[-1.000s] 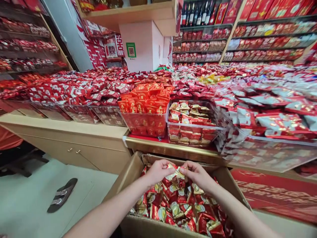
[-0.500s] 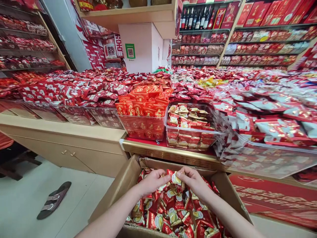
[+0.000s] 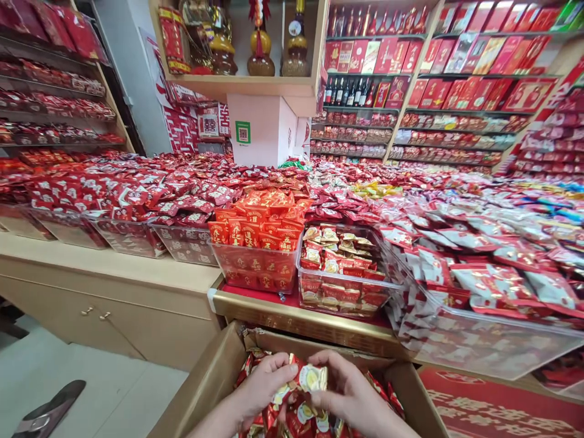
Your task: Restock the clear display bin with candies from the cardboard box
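Observation:
Over an open cardboard box (image 3: pixel 201 371), both my hands meet at a red and gold wrapped candy (image 3: pixel 311 378) with a pale yellow fruit picture. My left hand (image 3: pixel 269 383) pinches its left end between thumb and fingers, and another wrapped candy (image 3: pixel 281 395) shows just under the thumb. From the other side, my right hand (image 3: pixel 349 389) has thumb and fingers curled around the right end of the candy. Below, a heap of similar candies (image 3: pixel 305 420) lies loose in the box, partly hidden by my hands.
A clear bin (image 3: pixel 351 283) with neat rows of the same candies stands behind the box on a gold-edged counter (image 3: pixel 301 310). Left of it is a bin of orange-red packets (image 3: pixel 255 267); a larger bin (image 3: pixel 493 340) overflows at right. A sandal (image 3: pixel 50 413) lies on the floor.
The view has tilted up, so the box, hands and counter sit lower in the picture. My right hand's fingers have spread wider around the candy's right end.

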